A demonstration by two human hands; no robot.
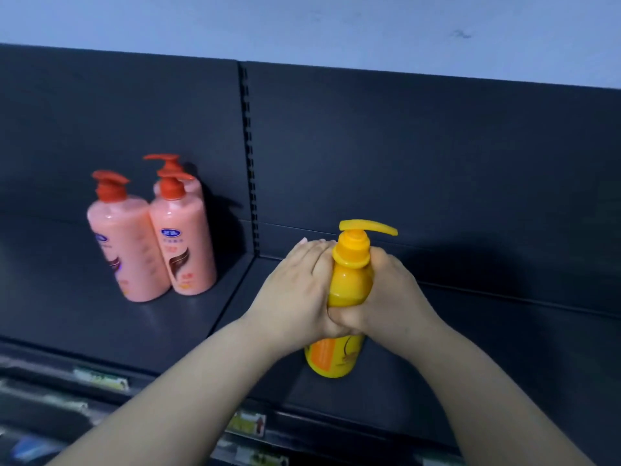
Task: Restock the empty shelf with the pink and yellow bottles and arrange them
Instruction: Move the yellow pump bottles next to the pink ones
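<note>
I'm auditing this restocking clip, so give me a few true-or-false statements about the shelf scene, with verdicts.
1. The left hand and right hand both grip the yellow bottle. True.
2. The yellow bottle lies on its side. False: it is upright, pump on top.
3. Four bottles with red pumps stand on the shelf. False: three pink bottles stand there.
4. The pink bottles stand to the left of the yellow bottle. True.
</note>
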